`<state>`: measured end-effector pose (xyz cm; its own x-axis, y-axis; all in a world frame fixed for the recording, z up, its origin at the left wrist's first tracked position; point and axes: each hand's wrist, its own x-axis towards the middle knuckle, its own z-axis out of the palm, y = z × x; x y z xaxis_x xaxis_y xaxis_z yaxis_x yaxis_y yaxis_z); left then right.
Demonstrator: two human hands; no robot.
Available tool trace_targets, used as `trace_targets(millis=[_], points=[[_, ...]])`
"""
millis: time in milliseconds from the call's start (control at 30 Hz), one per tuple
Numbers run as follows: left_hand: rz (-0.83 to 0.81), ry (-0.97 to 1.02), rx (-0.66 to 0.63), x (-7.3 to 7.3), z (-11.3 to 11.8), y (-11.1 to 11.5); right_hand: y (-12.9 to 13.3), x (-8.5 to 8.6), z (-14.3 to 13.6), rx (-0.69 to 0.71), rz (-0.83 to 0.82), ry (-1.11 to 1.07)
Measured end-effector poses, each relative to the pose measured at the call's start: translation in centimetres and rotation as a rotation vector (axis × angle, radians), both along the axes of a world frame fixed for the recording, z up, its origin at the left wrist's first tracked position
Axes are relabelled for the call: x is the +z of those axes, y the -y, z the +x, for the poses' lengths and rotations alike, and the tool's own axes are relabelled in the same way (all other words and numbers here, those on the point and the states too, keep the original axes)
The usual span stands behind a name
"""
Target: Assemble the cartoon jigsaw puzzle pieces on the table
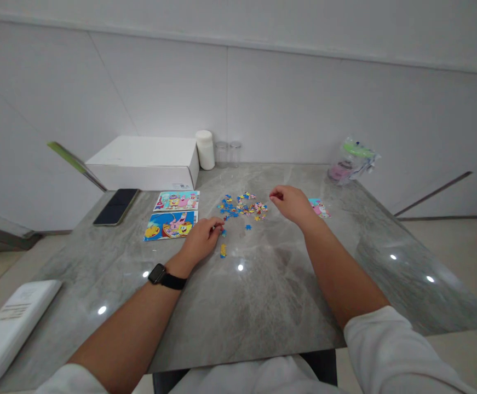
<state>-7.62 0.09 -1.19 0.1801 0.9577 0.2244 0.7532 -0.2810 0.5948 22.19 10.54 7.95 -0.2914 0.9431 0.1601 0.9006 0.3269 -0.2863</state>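
A loose heap of jigsaw puzzle pieces (242, 208), blue, yellow and pink, lies in the middle of the grey table. My left hand (201, 239), wearing a black watch, rests at the heap's near left side. Its fingers are curled closed on a small blue puzzle piece (223, 233) at the thumb tip. Just below lies a yellow strip of joined pieces (223, 250). To the right of the heap, my right hand (292, 203) is held in a pinch; whatever sits between its fingertips is too small to make out. One blue piece (248, 227) lies apart in front.
Two cartoon picture cards (170, 225) lie left of the heap; another colourful card (319, 208) is partly behind my right wrist. A phone (117, 207), white box (143, 158), white bottle (205, 150), two glasses (235, 154) and a plastic bag (351, 161) stand around the edges.
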Motion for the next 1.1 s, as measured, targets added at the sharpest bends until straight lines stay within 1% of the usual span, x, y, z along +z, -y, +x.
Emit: trace_targets(millis=[133,233,367,567,700,833,1000,1100], points=[[-0.023,-0.025,-0.001,-0.3,-0.2,-0.1,-1.6,-1.6,1.1,-0.043,-0.057,0.079],[-0.038,-0.033,0.002,-0.3,-0.2,-0.1,-2.2,-3.1,1.2,-0.039,-0.088,0.119],[-0.044,-0.034,0.002,-0.3,-0.1,-0.1,-2.5,-5.2,0.3,-0.007,-0.118,0.148],[-0.007,-0.024,0.028,-0.1,0.0,0.0,-2.3,-7.9,-1.1,-0.026,-0.048,0.102],[-0.004,0.009,0.017,-0.1,0.0,-0.1,-2.7,-8.9,-1.0,-0.037,-0.028,0.056],[-0.001,0.022,0.013,-0.1,-0.1,-0.1,-3.6,-9.4,-0.2,-0.069,-0.017,0.026],[0.002,0.028,0.01,-0.4,-0.2,-0.2,-4.5,-10.0,1.1,-0.138,0.007,0.038],[-0.002,0.037,0.012,-0.5,-0.1,-0.2,-5.0,-10.4,1.6,-0.144,0.047,0.057]])
